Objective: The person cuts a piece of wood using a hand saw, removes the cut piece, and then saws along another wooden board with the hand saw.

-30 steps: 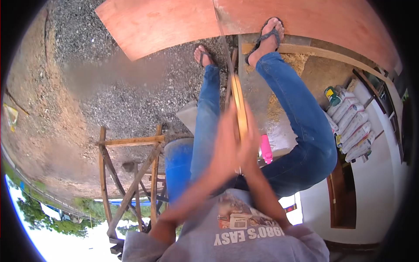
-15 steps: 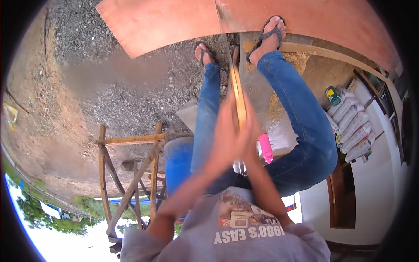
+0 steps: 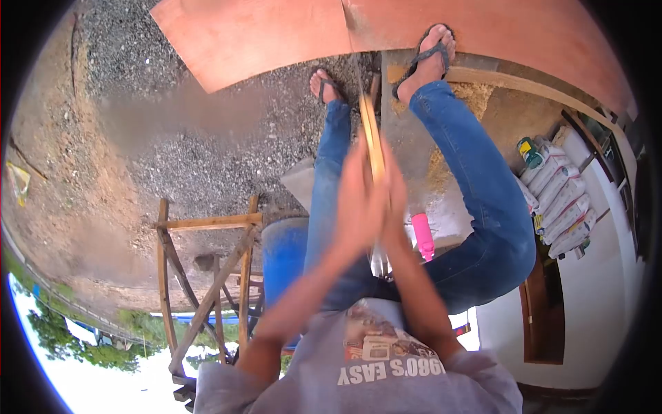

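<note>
Both of my hands are closed around the wooden handle (image 3: 370, 127) of a handsaw, held out in front of my body. My left hand (image 3: 353, 196) is on the left side of the handle and my right hand (image 3: 394, 196) on the right; motion blurs their fingers. The thin saw blade (image 3: 358, 72), seen almost edge-on, runs forward to a reddish plywood sheet (image 3: 276, 31). A narrow slit in the sheet lines up with the blade. My right foot (image 3: 433, 58), in a flip-flop, presses on the sheet's near edge.
A blue barrel (image 3: 281, 255) and a wooden frame (image 3: 207, 224) stand to the left. A pink bottle (image 3: 422, 234) is near my right leg. Stacked bags (image 3: 562, 200) lie by the wall at right. Sawdust (image 3: 476, 100) lies below the sheet; gravel (image 3: 207, 159) covers the left ground.
Both hands and the saw handle have moved forward, away from my body and toward the plywood sheet. My feet have stayed in place.
</note>
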The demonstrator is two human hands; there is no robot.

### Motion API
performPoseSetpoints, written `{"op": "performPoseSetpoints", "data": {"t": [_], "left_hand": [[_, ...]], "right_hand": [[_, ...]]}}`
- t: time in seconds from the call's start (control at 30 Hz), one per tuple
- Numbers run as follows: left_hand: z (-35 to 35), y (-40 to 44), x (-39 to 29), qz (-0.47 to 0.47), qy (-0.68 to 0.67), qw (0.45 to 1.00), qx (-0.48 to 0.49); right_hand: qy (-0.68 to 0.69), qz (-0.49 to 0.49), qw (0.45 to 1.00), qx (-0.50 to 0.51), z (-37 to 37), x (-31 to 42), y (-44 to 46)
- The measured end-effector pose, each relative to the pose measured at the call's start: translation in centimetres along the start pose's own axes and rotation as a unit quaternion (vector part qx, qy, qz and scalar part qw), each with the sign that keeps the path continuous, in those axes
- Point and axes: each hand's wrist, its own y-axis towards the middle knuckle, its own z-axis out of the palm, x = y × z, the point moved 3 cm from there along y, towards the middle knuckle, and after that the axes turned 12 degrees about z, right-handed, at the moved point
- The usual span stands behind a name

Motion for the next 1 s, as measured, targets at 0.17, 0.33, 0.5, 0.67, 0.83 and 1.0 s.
{"op": "performPoseSetpoints", "data": {"t": [0.17, 0.33, 0.5, 0.67, 0.83, 1.0], "left_hand": [[-2.3, 13.2, 0.9, 0.011, -0.081, 0.997, -0.017], [-0.1, -5.9, -1.8, 0.002, -0.049, 0.998, 0.048], [-0.5, 5.6, 2.3, 0.044, 0.0, 0.999, 0.001], [-2.1, 12.8, 0.7, 0.052, 0.046, 0.997, -0.031], [-0.6, -5.8, -3.3, 0.058, 0.064, 0.995, 0.052], [-1.2, 7.9, 3.0, 0.055, 0.059, 0.997, -0.004]], "right_hand": [[-0.136, -0.038, 0.99, 0.004, 3.7, 4.4, 12.2], [-0.094, 0.016, 0.995, -0.004, -2.0, 3.3, -7.2], [-0.059, -0.093, 0.993, -0.034, 1.2, 1.0, 5.1], [-0.06, -0.003, 0.998, 0.036, 2.2, 4.3, 9.9], [-0.085, -0.005, 0.996, 0.033, -2.2, 5.8, -7.0], [-0.036, -0.105, 0.994, -0.024, 2.3, 4.4, 7.1]]}}
